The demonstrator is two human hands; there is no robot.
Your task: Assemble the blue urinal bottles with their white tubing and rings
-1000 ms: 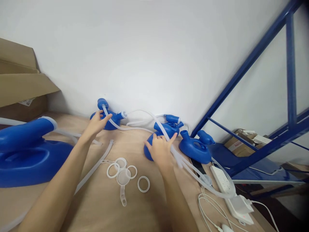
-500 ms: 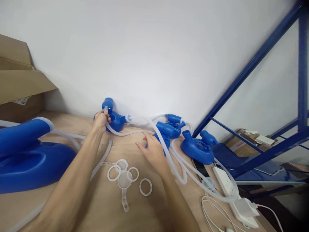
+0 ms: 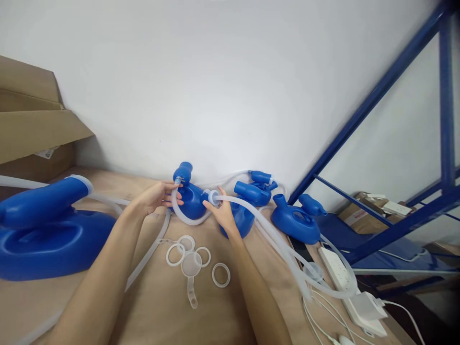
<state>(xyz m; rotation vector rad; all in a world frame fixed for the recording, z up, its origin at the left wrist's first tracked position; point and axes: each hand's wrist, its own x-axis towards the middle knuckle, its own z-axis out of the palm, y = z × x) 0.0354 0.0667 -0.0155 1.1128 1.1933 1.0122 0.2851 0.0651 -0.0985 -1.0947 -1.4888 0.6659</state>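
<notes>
A blue plastic urinal bottle [image 3: 192,203] stands near the wall with a clear hose [image 3: 187,219] curving from its upper blue cup [image 3: 183,171]. My left hand [image 3: 156,197] is at its left side, fingers stretched out and apart beside the hose, touching it or the bottle. My right hand [image 3: 223,213] grips the bottle's spout at the white cap [image 3: 213,197], thumb in front. From this cap a hose [image 3: 251,208] runs off to the right. In front lie several white rings [image 3: 221,275] and a translucent strap cap [image 3: 191,264].
A large blue bottle [image 3: 53,244] stands at the left, before a cardboard box [image 3: 32,129]. More blue bottles [image 3: 296,223] stand at the right with looping hoses. A white power strip [image 3: 336,268] and cables lie by a blue metal frame [image 3: 359,120].
The bottle has shifted right in view. My left hand has loosened from the hose end and spread its fingers. My right hand has moved up onto the capped spout, where a hose now shows.
</notes>
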